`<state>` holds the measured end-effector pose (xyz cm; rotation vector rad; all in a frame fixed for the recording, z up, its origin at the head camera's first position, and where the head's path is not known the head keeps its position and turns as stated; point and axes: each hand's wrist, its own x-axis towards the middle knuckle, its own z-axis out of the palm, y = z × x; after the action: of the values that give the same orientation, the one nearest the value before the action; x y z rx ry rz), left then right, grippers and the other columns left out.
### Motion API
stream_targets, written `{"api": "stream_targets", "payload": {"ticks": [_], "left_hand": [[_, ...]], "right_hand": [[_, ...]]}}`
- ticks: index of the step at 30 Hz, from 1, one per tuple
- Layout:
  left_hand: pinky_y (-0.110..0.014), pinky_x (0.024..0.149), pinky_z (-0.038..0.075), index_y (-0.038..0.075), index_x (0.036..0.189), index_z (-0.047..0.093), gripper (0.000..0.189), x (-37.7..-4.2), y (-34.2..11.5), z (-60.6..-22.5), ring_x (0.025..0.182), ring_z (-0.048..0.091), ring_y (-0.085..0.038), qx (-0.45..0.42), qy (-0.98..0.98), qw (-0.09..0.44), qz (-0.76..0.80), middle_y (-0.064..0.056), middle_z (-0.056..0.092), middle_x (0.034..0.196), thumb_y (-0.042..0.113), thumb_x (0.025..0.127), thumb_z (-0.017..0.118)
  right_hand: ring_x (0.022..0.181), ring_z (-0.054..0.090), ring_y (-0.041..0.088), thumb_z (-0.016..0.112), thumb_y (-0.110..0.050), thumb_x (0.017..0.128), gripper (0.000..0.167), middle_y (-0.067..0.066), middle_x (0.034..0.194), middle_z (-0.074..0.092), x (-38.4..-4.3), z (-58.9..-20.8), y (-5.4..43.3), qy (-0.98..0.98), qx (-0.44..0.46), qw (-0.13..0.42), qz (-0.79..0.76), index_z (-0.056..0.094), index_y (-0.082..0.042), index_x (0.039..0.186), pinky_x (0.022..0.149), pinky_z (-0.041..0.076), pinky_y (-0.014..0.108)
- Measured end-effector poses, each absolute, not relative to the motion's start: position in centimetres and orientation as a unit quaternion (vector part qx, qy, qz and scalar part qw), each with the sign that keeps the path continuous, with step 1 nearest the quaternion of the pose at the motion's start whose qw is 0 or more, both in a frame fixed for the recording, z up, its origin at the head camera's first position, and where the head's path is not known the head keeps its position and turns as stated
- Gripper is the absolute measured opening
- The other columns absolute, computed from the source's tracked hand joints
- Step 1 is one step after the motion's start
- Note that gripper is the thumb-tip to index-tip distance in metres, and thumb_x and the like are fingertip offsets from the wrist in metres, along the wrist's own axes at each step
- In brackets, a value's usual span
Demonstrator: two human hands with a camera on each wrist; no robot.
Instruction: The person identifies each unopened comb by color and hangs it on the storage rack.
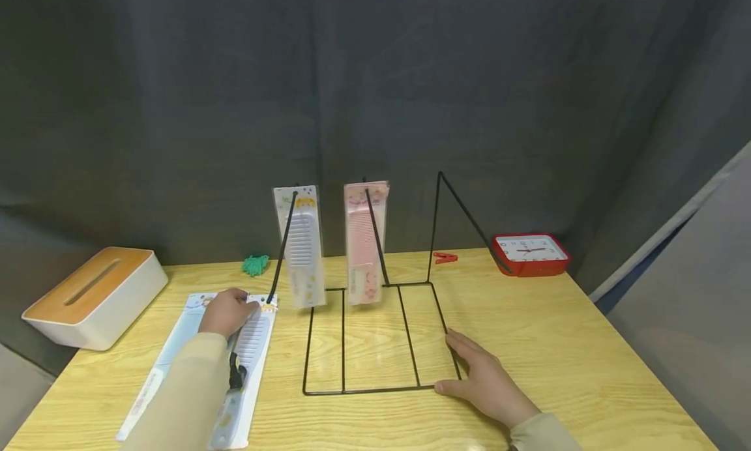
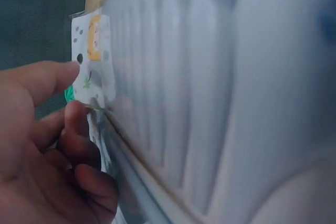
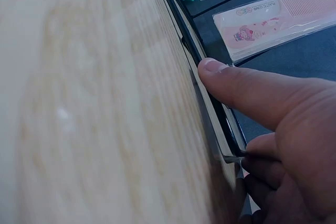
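My left hand (image 1: pixel 225 313) pinches the top of a packaged pale lilac comb (image 1: pixel 253 340), whose card meets the tip of the left prong. In the left wrist view, this comb (image 2: pixel 173 77) fills much of the picture, and the card's hole (image 2: pixel 80 57) lies by a fingertip. A black wire display rack (image 1: pixel 375 391) stands on the table. Packaged combs hang from it: a pale lilac one (image 1: pixel 301 242) on the left prong and a pink one (image 1: pixel 364 242) on the middle prong. My right hand (image 1: pixel 484 379) holds the rack's front right corner, thumb on the front bar.
Light blue packaging (image 1: pixel 176 347) lies under my left arm. A tissue box (image 1: pixel 96 294) stands far left, a green tangle (image 1: pixel 255 264) behind. The bare right prong (image 1: pixel 472 219) slopes toward a red clock (image 1: pixel 530 255). A red clip (image 1: pixel 444 258) lies behind the rack.
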<state>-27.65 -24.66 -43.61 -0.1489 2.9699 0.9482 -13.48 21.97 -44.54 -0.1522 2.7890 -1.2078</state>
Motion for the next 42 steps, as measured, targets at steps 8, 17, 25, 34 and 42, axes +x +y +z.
{"api": "stream_targets", "payload": {"ticks": [8, 17, 25, 34, 42], "left_hand": [[-0.048, 0.084, 0.047, 0.001, 0.112, 0.065, 0.025, -27.1, -24.8, -43.5, 0.097, 0.059, -0.032, -0.055, 0.926, -0.043, 0.371, -0.018, 0.065, 0.110, 0.022, 0.100, 0.060], [-0.029, 0.079, 0.046, 0.003, 0.125, 0.056, 0.036, -24.4, -23.7, -40.0, 0.100, 0.055, -0.022, -0.080, 0.866, -0.083, 0.486, -0.015, 0.063, 0.118, 0.032, 0.104, 0.055], [-0.018, 0.072, 0.049, 0.004, 0.120, 0.057, 0.027, -18.2, -22.4, -34.4, 0.087, 0.055, -0.011, 0.001, 0.775, -0.160, 0.611, 0.001, 0.062, 0.101, 0.023, 0.101, 0.063], [-0.022, 0.076, 0.052, -0.005, 0.104, 0.061, 0.021, -12.4, -19.8, -30.7, 0.092, 0.064, -0.015, 0.305, 0.642, -0.175, 0.681, -0.007, 0.067, 0.103, -0.020, 0.093, 0.054], [-0.020, 0.070, 0.052, -0.005, 0.104, 0.062, 0.022, -11.1, -17.0, -29.4, 0.085, 0.064, -0.014, 0.313, 0.623, -0.215, 0.684, -0.007, 0.068, 0.101, -0.021, 0.090, 0.058]], "right_hand": [[0.146, 0.027, 0.042, 0.087, -0.044, 0.075, 0.100, 0.015, 0.161, 0.032, -13.6, -44.7, 21.8, 0.917, -0.048, 0.048, -0.393, 0.040, -0.001, 0.152, 0.113, 0.026, 0.061], [0.146, 0.026, 0.043, 0.086, -0.047, 0.075, 0.101, 0.015, 0.162, 0.031, -13.8, -45.0, 22.1, 0.920, -0.048, 0.046, -0.386, 0.040, -0.002, 0.153, 0.113, 0.026, 0.062], [0.146, 0.026, 0.043, 0.086, -0.046, 0.075, 0.100, 0.016, 0.162, 0.031, -13.8, -44.9, 22.1, 0.920, -0.050, 0.047, -0.385, 0.041, -0.002, 0.152, 0.113, 0.026, 0.062], [0.146, 0.026, 0.043, 0.086, -0.047, 0.075, 0.100, 0.015, 0.162, 0.030, -13.8, -44.9, 22.1, 0.920, -0.052, 0.047, -0.386, 0.041, -0.003, 0.153, 0.113, 0.025, 0.062], [0.146, 0.027, 0.043, 0.086, -0.045, 0.075, 0.100, 0.015, 0.162, 0.031, -13.9, -45.0, 22.0, 0.919, -0.053, 0.046, -0.387, 0.040, -0.003, 0.153, 0.113, 0.026, 0.062]]}}
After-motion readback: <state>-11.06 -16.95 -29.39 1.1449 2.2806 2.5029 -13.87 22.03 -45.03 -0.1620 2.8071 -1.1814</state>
